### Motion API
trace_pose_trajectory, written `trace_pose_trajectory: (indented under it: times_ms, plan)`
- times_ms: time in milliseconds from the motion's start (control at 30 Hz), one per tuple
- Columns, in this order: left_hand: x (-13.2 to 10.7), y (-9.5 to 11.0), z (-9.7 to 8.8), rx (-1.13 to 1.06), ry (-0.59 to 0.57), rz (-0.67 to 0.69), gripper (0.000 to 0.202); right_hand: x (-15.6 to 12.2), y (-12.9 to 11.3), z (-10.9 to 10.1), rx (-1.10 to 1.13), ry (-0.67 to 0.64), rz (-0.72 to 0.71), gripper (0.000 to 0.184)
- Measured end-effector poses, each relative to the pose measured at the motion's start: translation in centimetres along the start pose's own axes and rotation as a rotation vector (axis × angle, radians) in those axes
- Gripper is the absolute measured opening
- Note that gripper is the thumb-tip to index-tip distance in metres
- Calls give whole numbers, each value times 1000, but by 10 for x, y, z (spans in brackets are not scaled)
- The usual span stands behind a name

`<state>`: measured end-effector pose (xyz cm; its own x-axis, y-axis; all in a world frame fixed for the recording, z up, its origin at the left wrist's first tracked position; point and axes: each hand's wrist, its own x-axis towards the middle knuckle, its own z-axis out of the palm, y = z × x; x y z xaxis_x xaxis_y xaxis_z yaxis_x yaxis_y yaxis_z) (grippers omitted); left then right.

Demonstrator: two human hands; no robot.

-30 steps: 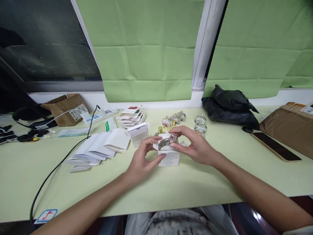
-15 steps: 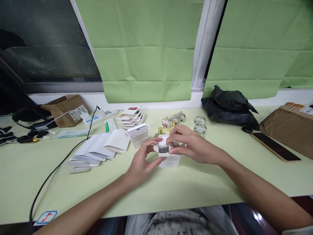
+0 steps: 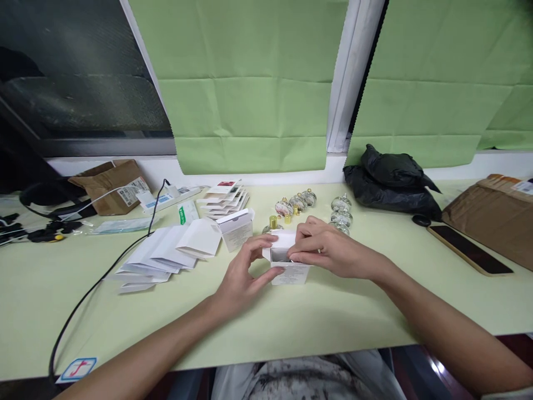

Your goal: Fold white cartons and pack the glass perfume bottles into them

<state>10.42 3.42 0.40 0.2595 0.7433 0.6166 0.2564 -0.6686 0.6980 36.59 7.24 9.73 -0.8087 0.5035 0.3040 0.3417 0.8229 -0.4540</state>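
Note:
My left hand (image 3: 245, 272) steadies a small white carton (image 3: 290, 276) from its left side, thumb at the front and fingers behind. The carton stands upright with its top flaps raised. Over its opening, my right hand (image 3: 331, 253) has its fingertips closed and partly inside. A shiny edge of a round glass bottle (image 3: 287, 259) shows below them; the rest is hidden. Just behind the carton is a gold cap (image 3: 273, 222). Several round ornate glass bottles (image 3: 284, 208) stand farther back, with more glass bottles (image 3: 341, 205) to the right.
Another white carton (image 3: 239, 233) stands left of my hands, beside flattened white cartons (image 3: 166, 250) and a fanned stack of cards (image 3: 225, 200). A black cable (image 3: 95, 283) crosses the left side. To the right lie a phone (image 3: 470, 250), black bag (image 3: 391, 186) and cardboard box (image 3: 491, 216).
My right fingertips have pushed lower into the carton with the glass bottle, which showed more plainly before. My left hand has stayed in place on the carton.

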Motion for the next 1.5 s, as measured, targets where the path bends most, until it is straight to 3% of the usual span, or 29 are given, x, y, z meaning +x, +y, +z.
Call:
trace_pose_trajectory:
  times_ms: [100,233,333,433,533,733,867,967,1067,1233,1400,1500]
  plan:
    - [2,1,0,-12,0,20,48,-2,1,1,24,39,18,29]
    - [4,3,0,-30,28,24,57,-8,5,2,69,247,8,24]
    - [2,3,1,-33,45,-18,72,-14,10,2,142,344,88,17]
    - [0,2,0,-22,-7,-107,77,-19,16,0,243,241,198,27]
    - [-1,3,0,24,-68,-188,66,-21,20,-1,247,115,247,45]
    - [-2,1,-3,90,-122,-264,50,-24,26,-1,321,68,262,53]
    - [-3,-4,-3,80,-141,-287,37,-23,29,5,456,94,250,55]
    - [-4,-6,-1,59,-116,-266,44,-20,28,10,512,140,253,55]
    - [-4,-6,2,9,-38,-238,56,-19,27,16,506,195,252,59]
    - [-4,0,5,-20,-25,-232,41,-19,28,32,432,289,257,67]
    - [-5,3,5,-24,-74,-257,67,-19,29,46,463,319,205,69]
    - [-6,1,6,-14,-78,-288,66,-18,30,52,439,349,158,67]
